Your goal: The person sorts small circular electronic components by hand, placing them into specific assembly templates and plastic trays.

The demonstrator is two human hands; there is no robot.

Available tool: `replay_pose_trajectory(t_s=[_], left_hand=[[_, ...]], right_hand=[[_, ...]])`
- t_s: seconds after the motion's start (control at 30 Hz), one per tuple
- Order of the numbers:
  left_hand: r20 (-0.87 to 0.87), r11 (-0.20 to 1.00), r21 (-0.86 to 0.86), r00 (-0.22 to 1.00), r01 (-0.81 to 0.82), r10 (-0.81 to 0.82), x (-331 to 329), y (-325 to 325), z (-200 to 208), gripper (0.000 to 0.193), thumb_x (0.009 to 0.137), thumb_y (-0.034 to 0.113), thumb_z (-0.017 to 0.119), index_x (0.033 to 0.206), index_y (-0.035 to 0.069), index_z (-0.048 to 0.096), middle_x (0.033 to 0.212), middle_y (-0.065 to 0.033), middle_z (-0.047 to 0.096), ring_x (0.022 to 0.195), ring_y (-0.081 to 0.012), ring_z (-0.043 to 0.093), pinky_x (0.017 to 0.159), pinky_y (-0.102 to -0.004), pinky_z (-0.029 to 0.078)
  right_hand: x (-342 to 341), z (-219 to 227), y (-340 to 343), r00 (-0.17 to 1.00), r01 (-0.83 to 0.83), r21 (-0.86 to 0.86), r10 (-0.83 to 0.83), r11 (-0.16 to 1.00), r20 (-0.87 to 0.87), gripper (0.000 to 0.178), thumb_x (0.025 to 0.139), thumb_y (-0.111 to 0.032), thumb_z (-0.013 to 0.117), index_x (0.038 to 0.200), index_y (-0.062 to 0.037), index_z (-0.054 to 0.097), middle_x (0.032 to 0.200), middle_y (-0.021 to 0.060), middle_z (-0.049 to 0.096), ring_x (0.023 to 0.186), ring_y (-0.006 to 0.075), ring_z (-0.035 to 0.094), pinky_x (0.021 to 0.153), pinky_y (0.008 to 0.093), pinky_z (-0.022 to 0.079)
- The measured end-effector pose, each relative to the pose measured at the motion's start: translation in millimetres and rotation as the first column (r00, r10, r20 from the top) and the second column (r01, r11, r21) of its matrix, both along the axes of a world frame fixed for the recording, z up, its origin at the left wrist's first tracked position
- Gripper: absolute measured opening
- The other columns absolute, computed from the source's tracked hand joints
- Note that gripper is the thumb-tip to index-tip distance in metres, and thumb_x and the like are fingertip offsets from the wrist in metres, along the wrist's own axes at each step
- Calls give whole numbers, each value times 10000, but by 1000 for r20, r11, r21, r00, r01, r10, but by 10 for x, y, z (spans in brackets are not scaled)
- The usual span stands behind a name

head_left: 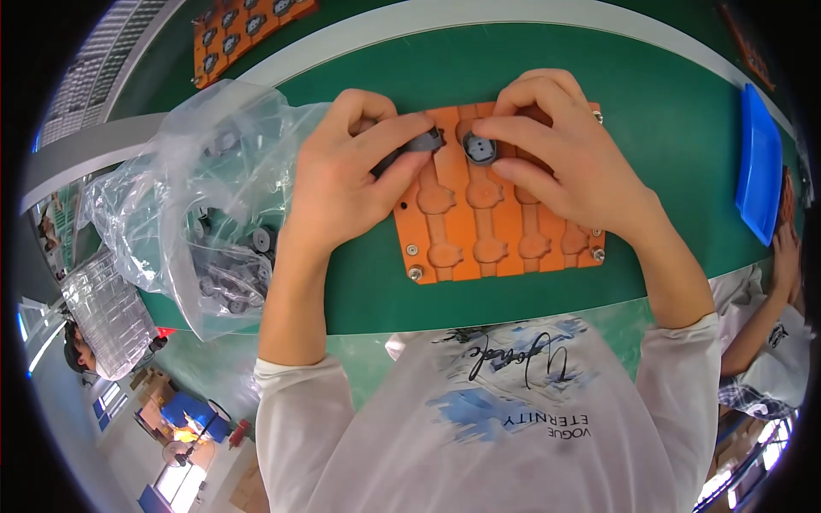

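Note:
An orange fixture plate (505, 222) with rows of shaped recesses lies on the green table before me. Over its far left corner, my left hand (351, 167) pinches a dark grey plastic part (421, 143) between thumb and fingers. My right hand (560, 145) grips a round grey part (480, 149) with small holes in its face, held at the far middle of the plate. The near recesses that show hold nothing. My right fingers hide some of the far recesses on the right.
Left of the plate, a clear plastic bag (184, 205) holds several dark grey parts (235, 278). Another orange plate (244, 36), filled with grey parts, sits at the far left beyond a pale rail. A blue tray (757, 167) stands at the right, near another person's hand (786, 256).

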State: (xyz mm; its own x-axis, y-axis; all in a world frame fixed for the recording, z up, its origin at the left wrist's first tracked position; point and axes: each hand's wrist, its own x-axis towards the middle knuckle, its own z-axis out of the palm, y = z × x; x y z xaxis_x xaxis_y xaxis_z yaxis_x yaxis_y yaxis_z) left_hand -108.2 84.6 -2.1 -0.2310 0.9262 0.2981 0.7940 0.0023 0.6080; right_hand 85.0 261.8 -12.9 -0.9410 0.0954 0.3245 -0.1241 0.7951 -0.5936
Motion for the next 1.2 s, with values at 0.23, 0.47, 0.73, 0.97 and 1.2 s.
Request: replay_pose_trajectory(t_s=[0.23, 0.47, 0.73, 0.97, 1.2], left_hand=[[-31, 995, -94, 999, 35, -38, 38, 9, 142, 406, 721, -5, 743, 1109, 114, 725, 960, -48, 558, 749, -178, 596, 609, -300, 501], [200, 986, -158, 976, -54, 85, 8, -121, 246, 487, 744, -49, 711, 1211, 84, 669, 926, -26, 590, 699, -101, 461, 623, -234, 409], [109, 965, -222, 979, -142, 170, 137, -131, 341, 287, 796, 49, 730, 1081, 67, 707, 759, -55, 634, 621, -169, 579, 583, -279, 477], [2, 984, -117, 990, -137, 139, 118, -79, 302, 225, 797, 56, 737, 1019, 41, 698, 851, -81, 665, 712, -216, 625, 647, -309, 508], [-120, 972, 192, 980, -134, 159, 209, 43, -30, 165, 737, 169, 724, 829, 67, 632, 764, -102, 569, 741, -306, 617, 612, -409, 517]], right_hand=[[-53, 38, -116, 985, 168, 43, -166, 985, -35, 367, 766, -106, 749, 1114, -90, 632, 1140, 82, 546, 1118, 307, 502, 937, 412, 451], [-59, 0, -132, 981, 189, -12, -188, 982, 48, 346, 782, -137, 749, 1100, -79, 624, 1217, 69, 564, 1192, 295, 484, 981, 404, 435], [-126, -10, -201, 968, 252, -5, -252, 968, 11, 274, 776, -165, 733, 1034, -114, 660, 1136, 62, 583, 1159, 293, 493, 978, 413, 420], [-214, 15, -142, 965, 257, 41, -259, 966, 50, 336, 764, -175, 753, 1068, -88, 637, 1143, 83, 579, 1155, 295, 503, 982, 402, 427], [-90, 72, -111, 976, 185, 72, -192, 980, 107, 334, 793, -91, 681, 1113, -32, 603, 1246, 148, 564, 1216, 340, 515, 1003, 409, 434]])
